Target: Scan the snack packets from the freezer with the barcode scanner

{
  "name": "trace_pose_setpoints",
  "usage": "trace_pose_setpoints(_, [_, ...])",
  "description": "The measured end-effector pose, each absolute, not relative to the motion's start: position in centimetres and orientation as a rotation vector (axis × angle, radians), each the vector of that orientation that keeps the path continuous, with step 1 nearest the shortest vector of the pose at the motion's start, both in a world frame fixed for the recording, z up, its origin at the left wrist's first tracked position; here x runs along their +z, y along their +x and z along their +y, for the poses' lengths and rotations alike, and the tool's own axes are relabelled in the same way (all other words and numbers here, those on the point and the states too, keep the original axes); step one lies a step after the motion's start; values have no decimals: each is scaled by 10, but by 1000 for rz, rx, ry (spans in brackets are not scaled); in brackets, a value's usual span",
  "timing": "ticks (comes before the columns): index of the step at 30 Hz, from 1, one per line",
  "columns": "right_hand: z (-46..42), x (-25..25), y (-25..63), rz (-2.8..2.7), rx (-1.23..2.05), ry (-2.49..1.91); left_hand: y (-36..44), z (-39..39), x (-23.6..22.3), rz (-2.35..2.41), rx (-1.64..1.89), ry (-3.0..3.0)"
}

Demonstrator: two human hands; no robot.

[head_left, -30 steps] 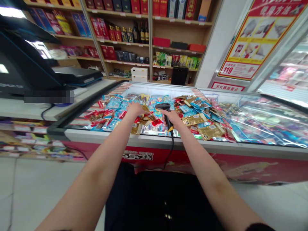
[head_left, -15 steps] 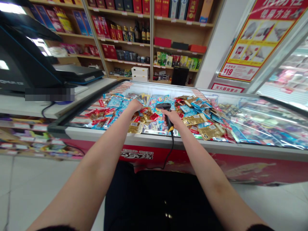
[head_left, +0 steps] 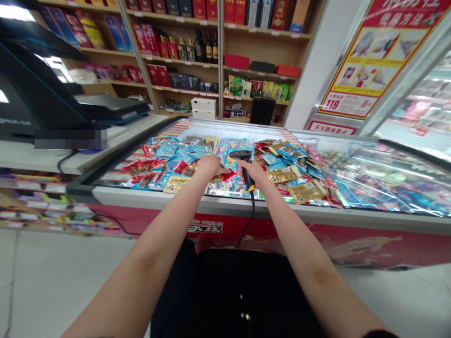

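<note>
My left hand (head_left: 210,165) is over red and brown snack packets (head_left: 225,176) on the freezer's glass top. One of its digits stretches to the right across them; the others are mostly hidden behind the hand. My right hand (head_left: 256,172) is closed around the handle of a black and yellow barcode scanner (head_left: 241,155), its head pointing left over the packets. From the handle a cable hangs down the freezer front. A gold packet (head_left: 175,184) lies left of my left hand, among blue and red packets (head_left: 167,149). To the right of the scanner is a heap of gold and blue packets (head_left: 286,173).
The chest freezer (head_left: 310,212) stretches across in front of me, with goods under its glass. A counter (head_left: 45,157) with a dark checkout machine (head_left: 31,89) stands at the left. Behind are shelves of boxes and bottles (head_left: 207,47).
My left hand has shifted right, closer to the scanner. The gold packet near the front edge now lies further left. My right hand and the scanner stay in nearly the same place.
</note>
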State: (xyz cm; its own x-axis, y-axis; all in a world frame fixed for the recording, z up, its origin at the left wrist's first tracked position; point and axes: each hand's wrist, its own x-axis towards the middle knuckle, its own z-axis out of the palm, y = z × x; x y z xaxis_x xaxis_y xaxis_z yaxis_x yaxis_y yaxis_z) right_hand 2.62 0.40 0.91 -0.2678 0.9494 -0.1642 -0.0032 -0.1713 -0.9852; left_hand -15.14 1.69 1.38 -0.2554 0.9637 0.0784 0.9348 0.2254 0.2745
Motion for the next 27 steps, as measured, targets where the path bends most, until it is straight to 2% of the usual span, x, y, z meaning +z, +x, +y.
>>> trace_pose_setpoints(2, [3,10,28,-1307,1546,-1172,-149,20,16,2384,321,1873])
trace_pose_setpoints(7, [1,13,32,-1288,1521,-1182,-158,32,18,2260,473,1886])
trace_pose_setpoints(16, [2,17,40,-1287,1531,-1121,-158,35,24,2193,1009,1853])
trace_pose_setpoints(27, [-4,33,47,-1277,1468,-1143,-136,45,-20,2046,1161,1770])
